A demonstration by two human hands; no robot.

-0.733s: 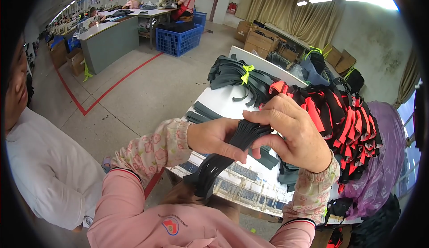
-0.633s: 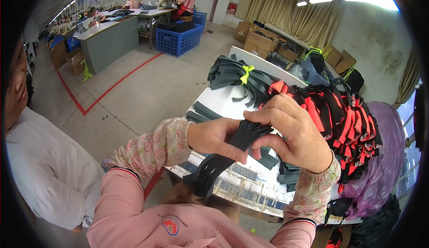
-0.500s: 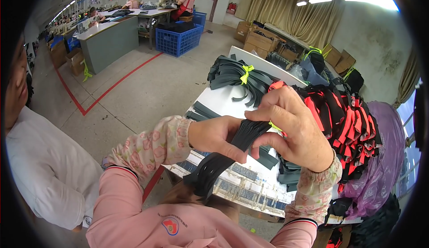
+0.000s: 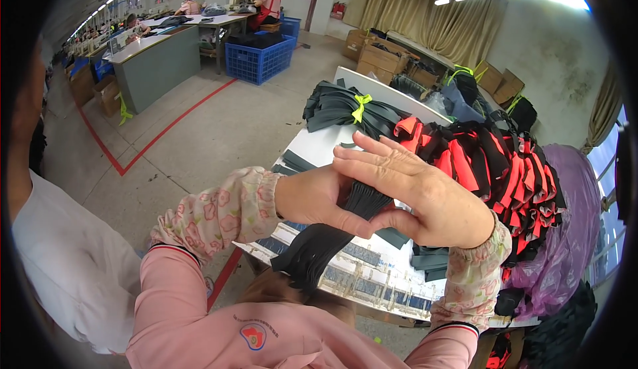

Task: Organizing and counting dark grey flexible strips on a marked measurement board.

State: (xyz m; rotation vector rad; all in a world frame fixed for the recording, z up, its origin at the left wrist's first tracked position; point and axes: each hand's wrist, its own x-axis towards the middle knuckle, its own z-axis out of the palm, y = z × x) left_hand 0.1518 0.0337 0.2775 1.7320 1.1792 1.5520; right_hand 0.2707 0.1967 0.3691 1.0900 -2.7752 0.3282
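Okay, I've got the left hand (image 4: 319, 199) wrapped round the dark strip bundle (image 4: 316, 249), thumb in front, lower end hanging free by the worktop's (image 4: 307, 143) near edge. Right hand (image 4: 425, 193) arches over the upper end, fingers extended; can't tell whether it grips. Beyond: tied bundle (image 4: 329, 106) with neon-yellow tie (image 4: 361, 108), black-and-coral pieces (image 4: 458, 163) to its right.
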